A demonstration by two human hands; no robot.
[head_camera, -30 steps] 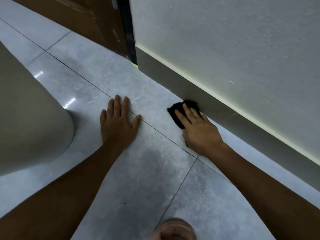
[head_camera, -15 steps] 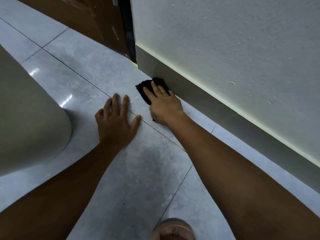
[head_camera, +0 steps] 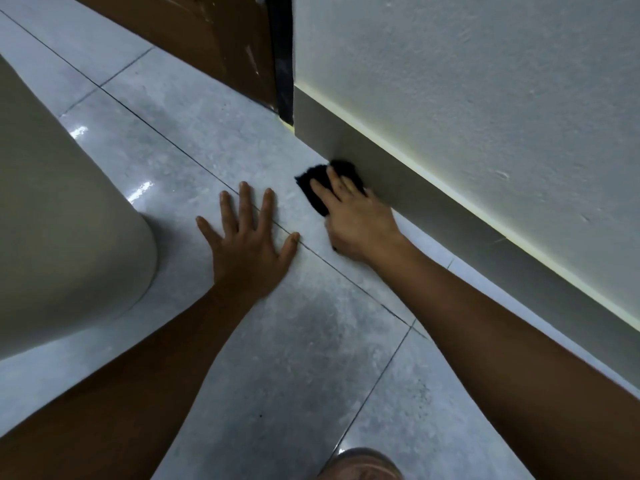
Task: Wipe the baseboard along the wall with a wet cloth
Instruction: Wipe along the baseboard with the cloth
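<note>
Since half a second ago, right hand (head_camera: 360,223) slid the black cloth (head_camera: 313,188) toward five o'clock along the baseboard (head_camera: 433,199) — grip flat, fingers pressing it — risking skipped patches.

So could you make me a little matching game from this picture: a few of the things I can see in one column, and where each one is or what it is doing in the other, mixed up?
Things:
1. left hand
2. right hand
3. black cloth
4. door

Places or states:
A. brown, standing at the far end of the grey baseboard
B. spread flat on the floor tile, holding nothing
C. pinned under fingers against the foot of the baseboard
D. pressing down on the cloth beside the wall

Pairs: 1-B, 2-D, 3-C, 4-A
</note>
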